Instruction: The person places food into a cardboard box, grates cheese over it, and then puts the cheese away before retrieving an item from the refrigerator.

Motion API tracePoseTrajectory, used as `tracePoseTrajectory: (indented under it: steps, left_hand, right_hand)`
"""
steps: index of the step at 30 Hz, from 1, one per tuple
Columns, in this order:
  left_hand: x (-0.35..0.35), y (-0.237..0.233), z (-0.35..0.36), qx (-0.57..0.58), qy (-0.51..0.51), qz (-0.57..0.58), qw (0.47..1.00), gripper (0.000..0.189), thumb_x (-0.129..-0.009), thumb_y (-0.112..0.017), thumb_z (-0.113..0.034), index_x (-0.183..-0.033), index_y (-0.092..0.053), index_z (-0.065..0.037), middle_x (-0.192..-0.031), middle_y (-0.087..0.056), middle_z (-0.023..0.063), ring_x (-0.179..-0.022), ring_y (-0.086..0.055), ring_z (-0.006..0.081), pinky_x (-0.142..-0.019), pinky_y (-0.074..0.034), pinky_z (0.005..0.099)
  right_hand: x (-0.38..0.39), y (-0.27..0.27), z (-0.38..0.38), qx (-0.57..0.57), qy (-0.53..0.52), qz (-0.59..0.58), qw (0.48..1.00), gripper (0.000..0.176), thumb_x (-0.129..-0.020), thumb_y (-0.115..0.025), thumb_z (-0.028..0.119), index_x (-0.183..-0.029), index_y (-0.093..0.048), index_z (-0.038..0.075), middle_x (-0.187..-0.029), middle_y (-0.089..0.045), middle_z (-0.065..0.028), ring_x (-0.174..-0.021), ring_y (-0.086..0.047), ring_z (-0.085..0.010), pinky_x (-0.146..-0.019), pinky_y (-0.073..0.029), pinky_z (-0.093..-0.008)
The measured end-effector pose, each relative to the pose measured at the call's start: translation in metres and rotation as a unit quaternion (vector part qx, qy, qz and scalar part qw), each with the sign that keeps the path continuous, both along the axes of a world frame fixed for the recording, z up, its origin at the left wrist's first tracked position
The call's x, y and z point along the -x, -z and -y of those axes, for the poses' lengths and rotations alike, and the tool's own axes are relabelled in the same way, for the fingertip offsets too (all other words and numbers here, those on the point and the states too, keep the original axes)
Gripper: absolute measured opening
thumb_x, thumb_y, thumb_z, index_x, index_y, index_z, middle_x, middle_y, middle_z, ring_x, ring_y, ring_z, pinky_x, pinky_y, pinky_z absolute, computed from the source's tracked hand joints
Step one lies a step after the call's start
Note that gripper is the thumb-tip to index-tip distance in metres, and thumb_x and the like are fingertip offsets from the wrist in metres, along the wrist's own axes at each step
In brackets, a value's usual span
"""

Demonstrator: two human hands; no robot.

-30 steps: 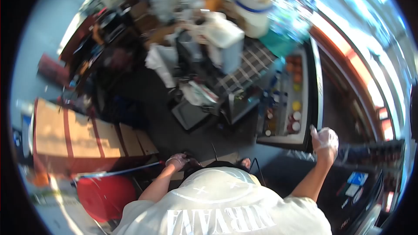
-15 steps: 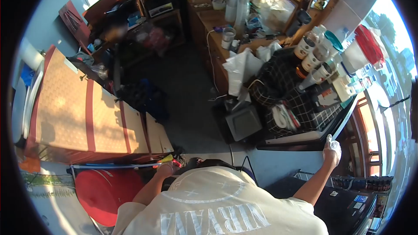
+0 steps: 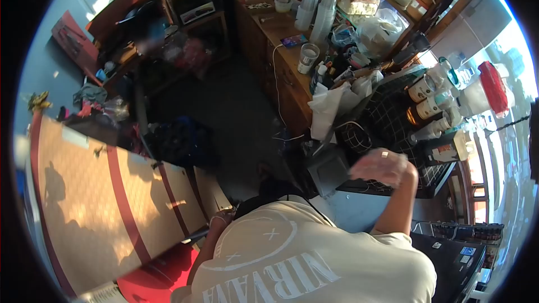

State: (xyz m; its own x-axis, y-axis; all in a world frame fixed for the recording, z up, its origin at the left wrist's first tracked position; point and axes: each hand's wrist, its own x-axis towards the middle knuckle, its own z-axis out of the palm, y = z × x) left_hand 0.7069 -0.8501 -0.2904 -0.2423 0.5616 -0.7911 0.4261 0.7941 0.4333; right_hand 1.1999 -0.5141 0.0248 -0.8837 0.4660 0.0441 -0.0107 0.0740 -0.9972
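My right hand [image 3: 382, 167], smeared by motion, is raised in front of the black checked cloth [image 3: 387, 118], and its fingers overlap the edge of a dark grey square bin [image 3: 328, 171]. What it holds, if anything, I cannot tell. Down at my left side, my left hand [image 3: 220, 220] is partly hidden by my cream printed shirt [image 3: 292, 252]. It is close to the end of the wooden cabinet [image 3: 84, 202], and its fingers do not show clearly.
Bottles [image 3: 421, 90] and a red-lidded container [image 3: 494, 90] crowd the right side. Stacked plastic cups [image 3: 325, 14] and a phone [image 3: 293, 41] with a white cable lie on the wooden counter [image 3: 275, 28]. A red round object [image 3: 163, 275] stands at lower left; dark floor [image 3: 241, 95] runs ahead.
My right hand has swung inward from the far right to the checked cloth. My left hand has shifted slightly, and the view has turned with my body as I moved forward.
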Motion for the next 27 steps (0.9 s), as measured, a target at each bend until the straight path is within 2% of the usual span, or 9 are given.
tracePoseTrajectory:
  steps: [1,3,7,13,15,19,21,23,27]
  left_hand:
    - [0.010,0.013,-0.009,-0.022,-0.052,0.015,0.998,0.049,-0.094,-0.067,-0.037,-0.128,-0.065,-0.003,-0.111,-0.073,0.0173,-0.099,-0.070,0.0233,-0.086,-0.053,0.0349]
    - [0.041,0.058,-0.021,-0.049,-0.091,0.043,0.994,0.046,-0.094,-0.067,-0.033,-0.129,-0.065,-0.003,-0.111,-0.073,0.0161,-0.098,-0.070,0.0232,-0.088,-0.053,0.0353]
    - [0.120,0.149,-0.042,-0.123,-0.245,0.121,0.954,0.038,-0.095,-0.066,-0.022,-0.128,-0.065,-0.003,-0.112,-0.073,0.0151,-0.097,-0.069,0.0222,-0.092,-0.052,0.0358]
    - [0.193,0.114,-0.127,-0.158,-0.428,0.163,0.875,0.033,-0.093,-0.067,-0.017,-0.120,-0.067,0.002,-0.113,-0.072,0.0151,-0.098,-0.070,0.0246,-0.093,-0.052,0.0335]
    - [0.190,0.045,-0.177,-0.257,-0.181,-0.035,0.949,0.036,-0.089,-0.069,-0.017,-0.118,-0.067,0.004,-0.110,-0.072,0.0174,-0.097,-0.070,0.0270,-0.091,-0.054,0.0345]
    - [0.199,-0.054,-0.282,-0.162,-0.099,-0.160,0.969,0.039,-0.087,-0.067,-0.021,-0.122,-0.067,-0.002,-0.112,-0.072,0.0159,-0.098,-0.071,0.0263,-0.090,-0.054,0.0362]
    - [0.230,-0.008,-0.294,-0.154,-0.178,-0.104,0.966,0.041,-0.085,-0.072,-0.021,-0.124,-0.068,-0.006,-0.110,-0.074,0.0133,-0.096,-0.071,0.0245,-0.090,-0.054,0.0362]
    - [0.249,-0.038,-0.341,-0.127,-0.236,-0.085,0.960,0.043,-0.084,-0.073,-0.020,-0.124,-0.067,-0.006,-0.108,-0.074,0.0133,-0.096,-0.071,0.0240,-0.089,-0.054,0.0359]
    - [0.294,-0.047,-0.403,-0.118,-0.251,-0.044,0.960,0.048,-0.080,-0.074,-0.013,-0.126,-0.067,-0.007,-0.105,-0.075,0.0128,-0.095,-0.071,0.0233,-0.088,-0.055,0.0354]
  right_hand:
    - [0.046,0.006,-0.016,0.035,-0.060,-0.116,0.991,0.038,-0.094,-0.066,0.037,-0.121,-0.070,0.012,-0.117,-0.070,-0.0138,-0.110,-0.067,-0.0232,-0.095,-0.053,-0.0354]
    - [0.162,-0.048,-0.053,0.006,-0.185,0.423,0.887,0.041,-0.096,-0.060,0.045,-0.118,-0.071,0.012,-0.119,-0.069,-0.0129,-0.117,-0.062,-0.0278,-0.100,-0.049,-0.0356]
    - [0.280,0.063,-0.139,-0.135,-0.225,0.415,0.871,0.054,-0.093,-0.056,0.056,-0.108,-0.075,0.008,-0.106,-0.072,-0.0163,-0.103,-0.067,-0.0350,-0.094,-0.051,-0.0438]
    - [0.419,0.070,-0.237,-0.223,-0.158,0.506,0.818,0.045,-0.090,-0.059,0.046,-0.104,-0.075,0.006,-0.105,-0.072,-0.0172,-0.101,-0.068,-0.0359,-0.090,-0.053,-0.0476]
    - [0.441,0.081,-0.259,-0.247,-0.125,0.464,0.841,0.045,-0.090,-0.060,0.046,-0.101,-0.075,0.005,-0.106,-0.072,-0.0183,-0.101,-0.068,-0.0367,-0.090,-0.053,-0.0486]
    - [0.461,0.145,-0.307,-0.343,-0.151,0.308,0.874,0.051,-0.097,-0.052,0.049,-0.103,-0.067,0.000,-0.109,-0.066,-0.0237,-0.108,-0.062,-0.0390,-0.094,-0.048,-0.0481]
    - [0.451,0.198,-0.335,-0.481,-0.236,0.217,0.816,0.049,-0.096,-0.053,0.047,-0.103,-0.068,0.001,-0.108,-0.066,-0.0236,-0.107,-0.061,-0.0398,-0.094,-0.048,-0.0500]
    - [0.481,0.127,-0.337,-0.289,-0.178,0.470,0.815,0.047,-0.094,-0.055,0.046,-0.104,-0.070,0.003,-0.112,-0.067,-0.0226,-0.108,-0.061,-0.0400,-0.094,-0.048,-0.0505]
    - [0.497,0.144,-0.369,-0.265,-0.184,0.532,0.783,0.048,-0.091,-0.057,0.048,-0.110,-0.072,0.006,-0.118,-0.067,-0.0208,-0.112,-0.062,-0.0397,-0.097,-0.048,-0.0476]
